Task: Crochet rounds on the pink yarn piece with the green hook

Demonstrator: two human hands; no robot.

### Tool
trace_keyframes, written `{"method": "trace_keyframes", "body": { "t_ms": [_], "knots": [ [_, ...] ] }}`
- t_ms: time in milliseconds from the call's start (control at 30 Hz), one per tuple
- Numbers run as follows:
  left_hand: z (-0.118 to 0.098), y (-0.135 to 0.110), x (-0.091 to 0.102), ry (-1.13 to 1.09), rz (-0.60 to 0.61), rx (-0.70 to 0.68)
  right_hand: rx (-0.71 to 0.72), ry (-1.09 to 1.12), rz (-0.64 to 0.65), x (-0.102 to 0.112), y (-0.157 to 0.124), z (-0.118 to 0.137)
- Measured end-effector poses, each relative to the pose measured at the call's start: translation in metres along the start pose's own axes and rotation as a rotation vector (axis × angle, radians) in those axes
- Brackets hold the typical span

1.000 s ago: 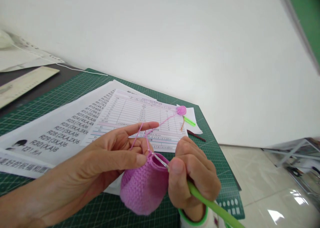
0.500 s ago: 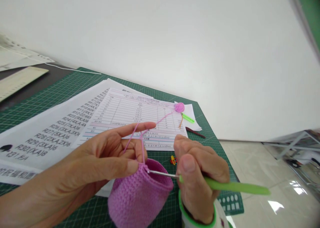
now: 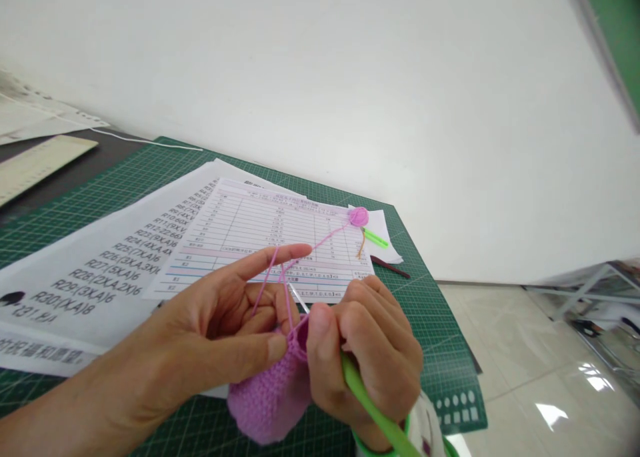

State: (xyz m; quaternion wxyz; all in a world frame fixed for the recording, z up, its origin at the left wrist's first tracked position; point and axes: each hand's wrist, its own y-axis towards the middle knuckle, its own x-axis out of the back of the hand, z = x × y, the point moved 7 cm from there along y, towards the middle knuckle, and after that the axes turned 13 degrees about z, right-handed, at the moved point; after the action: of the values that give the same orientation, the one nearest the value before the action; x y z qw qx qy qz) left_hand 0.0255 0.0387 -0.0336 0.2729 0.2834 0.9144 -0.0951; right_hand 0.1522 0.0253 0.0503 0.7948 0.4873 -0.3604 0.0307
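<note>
My left hand (image 3: 220, 323) pinches the rim of a pink crocheted piece (image 3: 270, 403) between thumb and fingers. Pink yarn loops over its stretched index finger and runs back to a small yarn ball (image 3: 359, 217). My right hand (image 3: 367, 350) is closed around a crochet hook with a green handle (image 3: 370, 403). The hook's metal tip points up and left, close to the yarn strands above the rim. My right hand covers the piece's right side and part of its opening.
Printed pattern sheets (image 3: 270, 223) lie on a green cutting mat (image 3: 440, 350). Near the yarn ball are a bright green object (image 3: 375, 237) and a dark brown strip (image 3: 390, 267). A pale ruler (image 3: 45, 167) lies at far left. Behind the table rises a white wall (image 3: 320, 97).
My right hand has moved left and turned, swinging the hook's tip from the rim up to the yarn. The green handle now slants toward me. My left hand keeps its pinch.
</note>
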Motion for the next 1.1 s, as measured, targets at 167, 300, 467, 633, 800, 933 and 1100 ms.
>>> {"method": "trace_keyframes", "body": {
  "t_ms": [167, 300, 467, 633, 800, 933, 1100],
  "knots": [
    [0.003, 0.004, -0.001, -0.017, 0.011, -0.018, -0.080, 0.174, 0.003, -0.005, 0.000, -0.008],
    [0.000, 0.006, 0.002, 0.046, -0.045, -0.080, -0.087, 0.336, 0.026, -0.009, 0.003, -0.008],
    [-0.007, 0.008, 0.002, 0.121, -0.075, -0.118, -0.073, 0.338, -0.021, -0.007, 0.000, -0.007],
    [0.000, 0.002, 0.006, 0.037, -0.165, -0.014, -0.035, 0.209, -0.056, -0.004, -0.004, -0.004],
    [0.005, -0.007, 0.023, -0.241, -0.412, 0.027, -0.040, 0.106, -0.018, -0.004, -0.003, -0.003],
    [0.003, -0.009, 0.027, -0.248, -0.452, 0.021, -0.027, 0.071, -0.040, -0.004, -0.004, -0.004],
    [0.007, -0.010, 0.016, -0.045, -0.384, 0.172, -0.025, 0.036, -0.100, 0.002, -0.001, -0.013]
  ]
}}
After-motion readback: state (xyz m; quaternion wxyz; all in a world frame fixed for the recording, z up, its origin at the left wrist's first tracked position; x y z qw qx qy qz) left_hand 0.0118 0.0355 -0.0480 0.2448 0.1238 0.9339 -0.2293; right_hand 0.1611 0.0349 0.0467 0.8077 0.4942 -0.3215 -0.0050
